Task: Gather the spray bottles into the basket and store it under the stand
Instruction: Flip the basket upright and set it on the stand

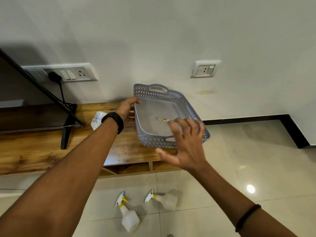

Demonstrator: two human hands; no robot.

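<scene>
Wooden stand [42, 151], tilted basket [153, 124], left hand [127, 108]

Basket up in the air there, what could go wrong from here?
Only the left hand grips the basket, by one side wall, and it is tilted; it might slip or swing before the open right hand steadies it. Two spray bottles lie on the floor near the stand and could be stepped on or kicked.
</scene>
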